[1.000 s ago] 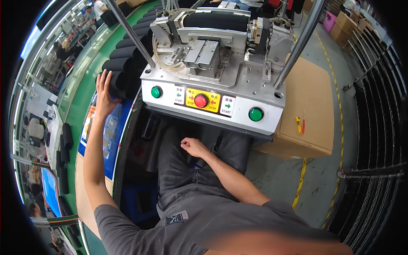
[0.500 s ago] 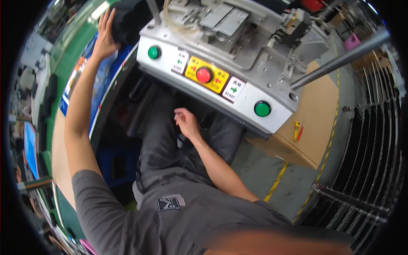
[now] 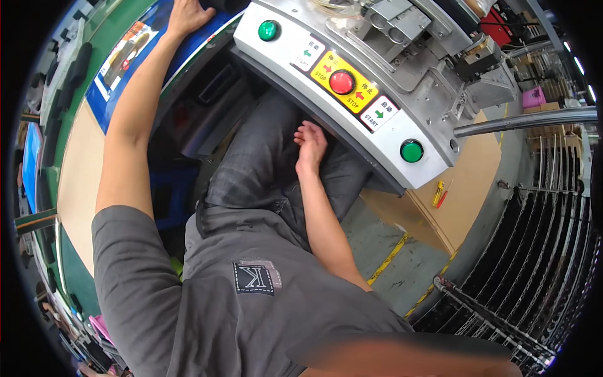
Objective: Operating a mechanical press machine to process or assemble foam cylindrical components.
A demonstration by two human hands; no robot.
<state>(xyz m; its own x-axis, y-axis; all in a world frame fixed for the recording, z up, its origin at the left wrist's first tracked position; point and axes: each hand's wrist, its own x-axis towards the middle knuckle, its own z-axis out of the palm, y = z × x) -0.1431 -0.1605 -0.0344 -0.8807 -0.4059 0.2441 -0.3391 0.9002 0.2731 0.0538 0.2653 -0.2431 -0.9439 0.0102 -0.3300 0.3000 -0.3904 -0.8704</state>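
Observation:
My left arm stretches over the bench on the left. My left hand (image 3: 186, 17) is at the top edge, above a blue printed sheet or bag (image 3: 135, 60) and beside something black (image 3: 227, 5). Its thumb sticks out to the right; the other fingers are cut off by the picture's edge. Over my lap hangs my right hand (image 3: 310, 149), fingers loosely bent and a little apart, with nothing in them. It is just below the front panel of a metal machine (image 3: 389, 129). That panel carries a red button (image 3: 342, 81), a green button (image 3: 269, 30) and another green button (image 3: 412, 151).
A metal bar (image 3: 527, 120) juts from the machine's right side. Beyond the panel's right end, a cardboard box (image 3: 468, 210) bears a small yellow tool (image 3: 438, 193) and a red one (image 3: 443, 199). A wire rack (image 3: 521, 270) stands at the right. The bench has a green top (image 3: 69, 122).
My left hand has moved farther up, so its stretched fingers have left the picture. My right hand stays over my lap. The view has shifted, putting the machine higher and farther right.

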